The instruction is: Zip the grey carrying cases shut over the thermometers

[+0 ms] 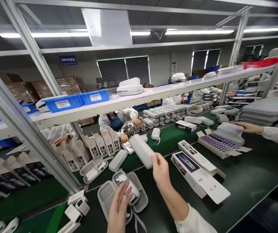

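Observation:
My right hand (162,170) grips the near end of a closed grey zip case (142,150), lifted above the green belt and tilted. My left hand (120,207) has its fingers stretched out and holds nothing. It hovers over open grey cases (106,195), one with a white device (132,189) inside, and partly covers them. Beyond these lie another open case (94,170) with a white device in it and a closed grey case (118,160). Right of my right hand, two opened white printed boxes (194,170) lie with flaps out.
A steel post (39,129) and a raised shelf (153,95) with blue bins (63,103) stand ahead. Upright boxes (102,144) line the left. Co-workers' hands (136,122) work across the belt; another person's hand (247,127) touches a paper stack at right. Grey cases (262,110) are piled there.

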Tool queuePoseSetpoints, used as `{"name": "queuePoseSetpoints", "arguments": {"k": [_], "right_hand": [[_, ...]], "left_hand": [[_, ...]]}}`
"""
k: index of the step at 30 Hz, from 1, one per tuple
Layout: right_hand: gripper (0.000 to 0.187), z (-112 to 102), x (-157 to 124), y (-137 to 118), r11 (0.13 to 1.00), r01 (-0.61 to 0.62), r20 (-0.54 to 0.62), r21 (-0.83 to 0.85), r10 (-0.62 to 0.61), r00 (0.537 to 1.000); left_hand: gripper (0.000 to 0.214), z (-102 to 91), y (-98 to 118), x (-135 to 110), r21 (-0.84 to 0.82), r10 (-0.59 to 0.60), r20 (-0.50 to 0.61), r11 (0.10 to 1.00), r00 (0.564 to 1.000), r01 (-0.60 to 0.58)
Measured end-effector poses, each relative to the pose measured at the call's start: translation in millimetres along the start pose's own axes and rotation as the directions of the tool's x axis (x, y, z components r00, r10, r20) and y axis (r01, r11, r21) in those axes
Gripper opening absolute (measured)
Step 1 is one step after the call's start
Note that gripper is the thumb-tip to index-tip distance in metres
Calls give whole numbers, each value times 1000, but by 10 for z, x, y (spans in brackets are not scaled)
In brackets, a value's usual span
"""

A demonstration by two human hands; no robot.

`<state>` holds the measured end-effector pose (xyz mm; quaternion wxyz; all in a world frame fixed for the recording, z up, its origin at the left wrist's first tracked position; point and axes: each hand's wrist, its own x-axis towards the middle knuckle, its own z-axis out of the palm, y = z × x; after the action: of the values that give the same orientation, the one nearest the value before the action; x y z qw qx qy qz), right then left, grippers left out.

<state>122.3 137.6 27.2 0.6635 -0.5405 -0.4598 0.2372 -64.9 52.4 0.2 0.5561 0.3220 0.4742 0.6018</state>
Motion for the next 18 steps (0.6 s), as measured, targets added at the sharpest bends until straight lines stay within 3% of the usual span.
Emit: {"name": "queuePoseSetpoints", "arguments": {"k": [2,5,7,9,11,12,13,15,16,17,18], "right_hand": [[42,-21,-495,-176,991,-12,180,135,-13,984],[29,-85,-1036,-310,982,89,344,167,-143,928],[30,-133,-1230,-325,957,243,325,156,-282,903],[44,-156,-1334,-308,928,339,238,155,-369,899],[41,-143,-1420,-279,941,266,287,211,-320,903],[36,-124,-1474,-264,956,156,407,250,-250,879],[33,-100,-1541,-253,962,17,570,272,-175,803],[34,-44,-1711,-254,942,-234,843,240,-83,532],[35,-16,-1808,-273,930,-308,914,200,-63,401],[37,12,-1908,-307,924,-346,952,163,-54,302],[38,39,-2005,-357,923,-360,970,140,-55,238]], "left_hand": [[75,153,30,-43,-101,73,-12,992,997,-74],[75,129,4,-232,-258,54,-66,964,996,-70],[75,24,-18,-421,-363,52,-138,926,989,-99],[76,-100,4,-614,-436,105,-231,878,967,-199],[79,-244,70,-789,-472,179,-309,824,934,-314],[82,-324,107,-874,-482,207,-342,799,917,-360],[85,-407,138,-964,-484,229,-377,777,897,-402],[93,-564,168,-1171,-469,259,-441,750,860,-467],[95,-629,165,-1288,-459,266,-452,749,851,-478],[96,-684,157,-1410,-446,272,-453,756,849,-480],[94,-728,147,-1532,-433,274,-442,768,854,-471]]}}
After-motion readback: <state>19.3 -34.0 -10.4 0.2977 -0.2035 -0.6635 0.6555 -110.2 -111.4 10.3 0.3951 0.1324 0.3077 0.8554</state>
